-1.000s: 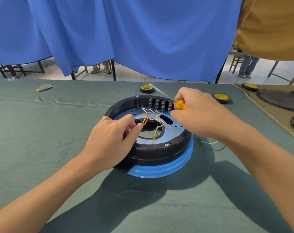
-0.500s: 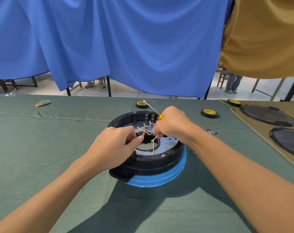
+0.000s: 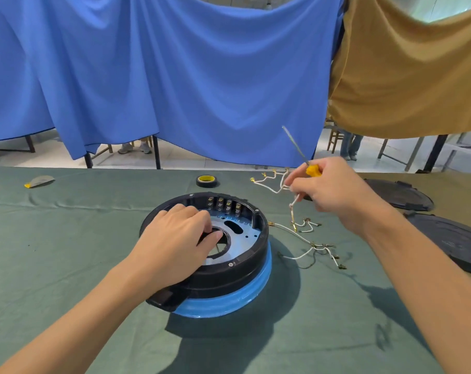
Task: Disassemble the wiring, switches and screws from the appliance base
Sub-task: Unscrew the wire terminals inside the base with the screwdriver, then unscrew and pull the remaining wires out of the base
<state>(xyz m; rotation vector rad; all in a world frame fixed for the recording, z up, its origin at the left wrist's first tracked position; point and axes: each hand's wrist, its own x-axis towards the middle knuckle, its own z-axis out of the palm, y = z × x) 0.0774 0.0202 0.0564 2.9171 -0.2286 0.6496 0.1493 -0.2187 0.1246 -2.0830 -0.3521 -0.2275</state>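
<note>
Pinching the harness (image 3: 291, 206) at its trunk suits its light, limp, snag-prone leads: right hand (image 3: 328, 187) holds it plus screwdriver (image 3: 313, 170), left hand (image 3: 175, 238) grips the rigid base (image 3: 242, 268).

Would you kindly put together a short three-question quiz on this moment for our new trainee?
1. True or false: the white wire harness held by the right hand lies inside the appliance base.
2. Which tool does the right hand also hold? A) pliers B) yellow-handled screwdriver C) wrench
3. What does the left hand rest on?

Key
1. False: the harness hangs clear of the base, to its right.
2. B
3. The appliance base, with its fingertips at the central opening.
</note>
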